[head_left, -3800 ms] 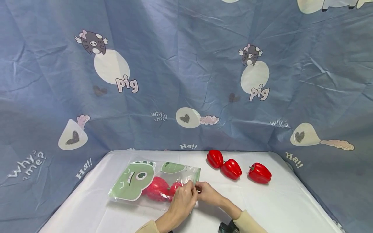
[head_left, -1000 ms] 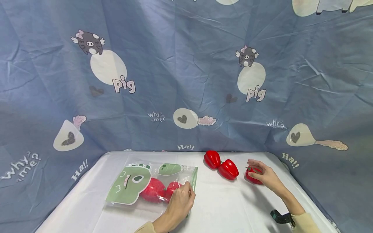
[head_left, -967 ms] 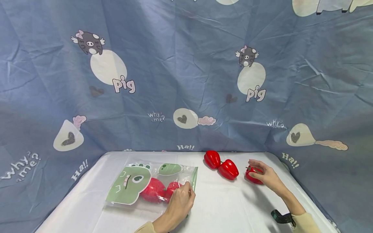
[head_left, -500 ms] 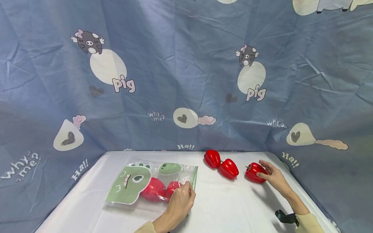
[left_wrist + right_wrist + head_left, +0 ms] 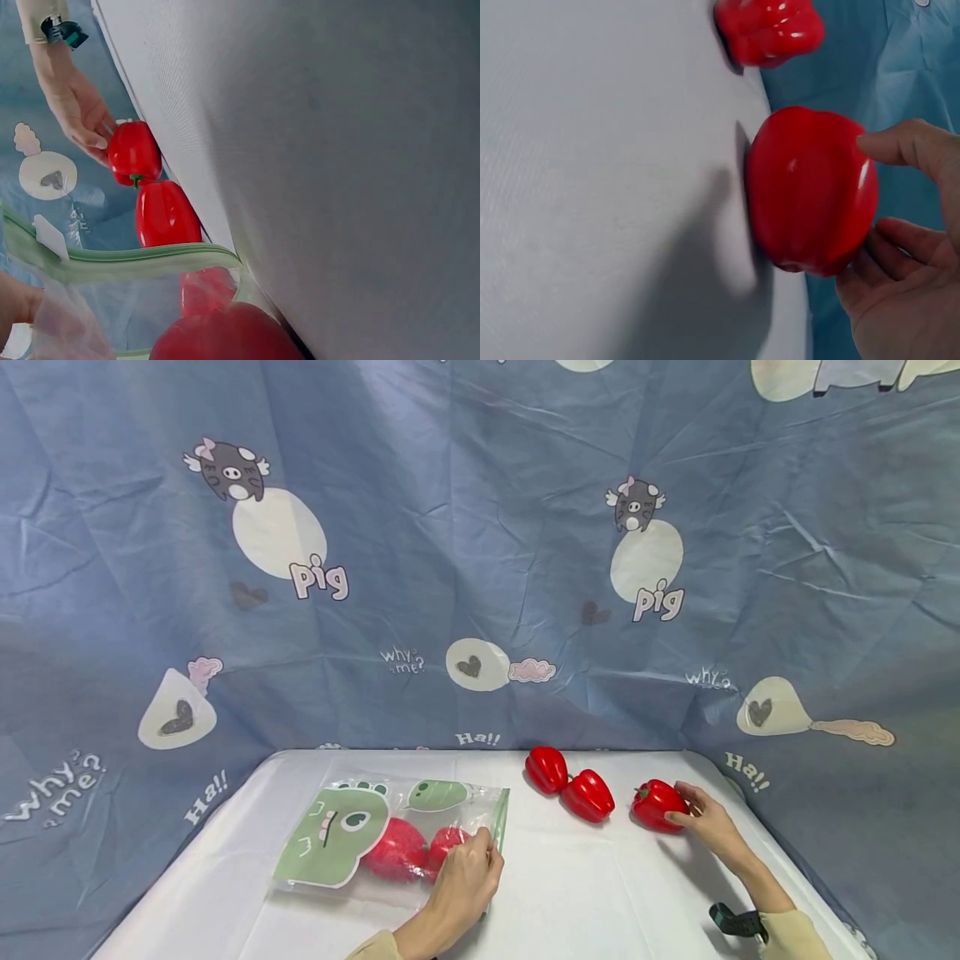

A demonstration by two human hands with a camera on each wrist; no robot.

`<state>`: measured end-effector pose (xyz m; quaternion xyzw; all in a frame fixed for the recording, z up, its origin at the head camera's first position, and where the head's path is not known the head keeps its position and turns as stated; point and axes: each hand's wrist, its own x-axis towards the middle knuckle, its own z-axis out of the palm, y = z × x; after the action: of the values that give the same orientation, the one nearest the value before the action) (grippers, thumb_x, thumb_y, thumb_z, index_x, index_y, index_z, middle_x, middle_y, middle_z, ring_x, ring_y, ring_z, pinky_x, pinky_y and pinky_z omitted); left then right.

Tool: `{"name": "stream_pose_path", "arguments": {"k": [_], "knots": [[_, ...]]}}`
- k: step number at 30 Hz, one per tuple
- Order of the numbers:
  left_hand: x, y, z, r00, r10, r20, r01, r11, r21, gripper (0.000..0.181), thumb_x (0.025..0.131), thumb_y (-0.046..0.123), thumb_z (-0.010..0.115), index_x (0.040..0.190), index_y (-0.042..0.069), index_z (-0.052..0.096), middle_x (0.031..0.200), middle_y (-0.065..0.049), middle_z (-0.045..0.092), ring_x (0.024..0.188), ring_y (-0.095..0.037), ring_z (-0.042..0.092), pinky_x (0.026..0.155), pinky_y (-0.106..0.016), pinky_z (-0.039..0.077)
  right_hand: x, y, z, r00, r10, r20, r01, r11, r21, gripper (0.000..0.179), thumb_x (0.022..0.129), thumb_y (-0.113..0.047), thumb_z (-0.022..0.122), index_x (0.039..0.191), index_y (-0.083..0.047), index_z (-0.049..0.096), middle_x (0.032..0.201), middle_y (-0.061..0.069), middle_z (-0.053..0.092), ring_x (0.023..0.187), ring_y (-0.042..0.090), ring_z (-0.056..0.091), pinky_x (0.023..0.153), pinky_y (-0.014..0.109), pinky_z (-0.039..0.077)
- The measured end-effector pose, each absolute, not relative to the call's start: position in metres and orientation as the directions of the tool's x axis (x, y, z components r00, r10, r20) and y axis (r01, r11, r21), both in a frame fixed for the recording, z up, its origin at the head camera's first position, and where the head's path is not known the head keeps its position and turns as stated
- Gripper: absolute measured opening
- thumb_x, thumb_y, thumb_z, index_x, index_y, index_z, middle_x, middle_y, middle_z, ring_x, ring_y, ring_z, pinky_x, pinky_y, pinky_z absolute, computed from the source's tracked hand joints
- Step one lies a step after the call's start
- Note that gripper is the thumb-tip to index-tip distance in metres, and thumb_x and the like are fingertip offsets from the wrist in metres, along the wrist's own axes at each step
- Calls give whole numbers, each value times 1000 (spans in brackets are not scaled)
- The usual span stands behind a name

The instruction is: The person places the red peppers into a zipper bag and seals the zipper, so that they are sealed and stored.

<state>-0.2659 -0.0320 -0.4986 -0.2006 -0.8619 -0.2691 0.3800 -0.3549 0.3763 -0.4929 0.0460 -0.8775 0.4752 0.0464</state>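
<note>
My left hand (image 5: 467, 872) pinches the front layer near the mouth of a clear zip bag (image 5: 337, 839) printed with a green dinosaur. Red bell peppers (image 5: 397, 850) lie inside it. In the left wrist view the green zip edge (image 5: 157, 257) of the bag gapes. On the right, my right hand (image 5: 712, 828) grips a red bell pepper (image 5: 657, 807) by its blossom end. The right wrist view has the thumb (image 5: 900, 142) on one side of this bell pepper and the other fingers (image 5: 889, 259) round the opposite side, partly hidden.
Two more red bell peppers, one at the back (image 5: 547, 770) and one closer (image 5: 588, 796), lie touching or nearly touching on the white table (image 5: 570, 893). A blue patterned cloth (image 5: 420, 568) hangs behind and around the table.
My right hand has left the bag mouth, reached right to the single bell pepper, and slid from above it to its right end. My left hand still pinches the bag.
</note>
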Motion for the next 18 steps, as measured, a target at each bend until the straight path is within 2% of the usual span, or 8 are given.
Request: {"name": "stream_pose_path", "arguments": {"k": [4,10,18], "knots": [[-266,-32,-499,-625,142,768,552,776,306,24,72,-1,67,68,14,49,50,6,51,46,0,45,41,-10,34,-356,379,-501,-995,-20,95,-89,566,-819,72,89,-18,66,143,10,29,146,34,34,136,49,32,107,54,31],[-267,-32,-500,-608,144,781,558,777,292,25,70,-2,68,68,13,48,49,6,50,45,0,45,40,-10,34,-354,377,-512,-995,12,95,-69,588,-806,67,89,-17,65,140,12,33,140,34,42,129,47,42,103,55,38],[-267,-32,-499,-635,144,759,551,773,314,24,72,0,67,69,14,49,51,8,50,47,1,42,41,-10,34,-355,378,-513,-995,62,83,-28,614,-788,70,89,-29,66,139,11,36,138,35,44,127,47,43,101,56,40]]}}
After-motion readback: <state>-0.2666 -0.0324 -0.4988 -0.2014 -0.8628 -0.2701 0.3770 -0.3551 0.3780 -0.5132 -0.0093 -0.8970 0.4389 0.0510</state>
